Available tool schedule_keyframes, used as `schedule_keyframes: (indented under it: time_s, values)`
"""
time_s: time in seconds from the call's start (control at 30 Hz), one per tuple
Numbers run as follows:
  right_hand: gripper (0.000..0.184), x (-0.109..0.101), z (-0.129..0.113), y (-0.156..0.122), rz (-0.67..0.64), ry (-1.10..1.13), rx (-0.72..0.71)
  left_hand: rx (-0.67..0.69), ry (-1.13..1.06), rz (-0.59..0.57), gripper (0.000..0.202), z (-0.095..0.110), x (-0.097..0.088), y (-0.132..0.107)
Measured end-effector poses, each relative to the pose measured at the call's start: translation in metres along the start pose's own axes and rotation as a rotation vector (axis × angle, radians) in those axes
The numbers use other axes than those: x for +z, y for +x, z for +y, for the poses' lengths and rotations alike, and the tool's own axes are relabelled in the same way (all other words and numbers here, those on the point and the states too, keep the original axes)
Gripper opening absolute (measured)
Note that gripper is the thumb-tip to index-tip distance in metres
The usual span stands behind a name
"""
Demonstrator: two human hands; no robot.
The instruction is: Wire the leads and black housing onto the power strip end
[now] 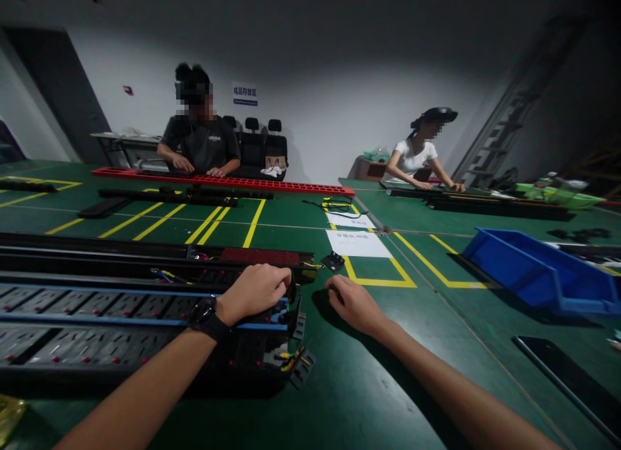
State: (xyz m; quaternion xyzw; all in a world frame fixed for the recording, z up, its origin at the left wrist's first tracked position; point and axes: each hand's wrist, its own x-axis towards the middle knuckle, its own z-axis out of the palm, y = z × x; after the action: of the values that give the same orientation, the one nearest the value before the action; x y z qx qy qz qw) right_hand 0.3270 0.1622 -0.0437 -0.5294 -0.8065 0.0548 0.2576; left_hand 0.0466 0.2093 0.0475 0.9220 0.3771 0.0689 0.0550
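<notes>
Green worktop (369, 392), and power strips (92, 348) lie under the left hand (259, 288), sockets (129, 304) seated, wired end plates (303, 366) beside its fingers looking unfastened! Left grip's hidden, can't tell; right hand (353, 302) curls nearby, contents hidden.

Socket strips (97, 346): smooth plastic, under left hand (259, 288)
Bench (373, 398): smooth, glossy, under right hand (354, 302)
Sheet (359, 244): matt paper, beyond right hand

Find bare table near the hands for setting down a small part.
Green table: bare between the black socket strips and the right forearm; also between that forearm, the blue bin and the phone. Crowded on the left: strips lie side by side, the left hand over their right ends, where end pieces jut out.
</notes>
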Motion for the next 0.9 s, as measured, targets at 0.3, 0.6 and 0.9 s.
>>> schedule_keyframes:
  time_s: [0.3,0.6,0.9]
  values:
    - [0.018,-0.0012,-0.0013,0.0001,-0.01,-0.009,0.002,0.016,-0.01,0.02,0.021,-0.0026,0.002,-0.0002]
    - [0.018,-0.0032,-0.0041,0.0005,-0.007,-0.017,0.002,0.0,-0.01,0.01,0.023,-0.001,0.001,0.0008]
    - [0.018,-0.0023,-0.0031,-0.0004,-0.003,-0.037,-0.014,-0.008,-0.006,0.003,0.023,-0.0023,0.0027,0.0012]
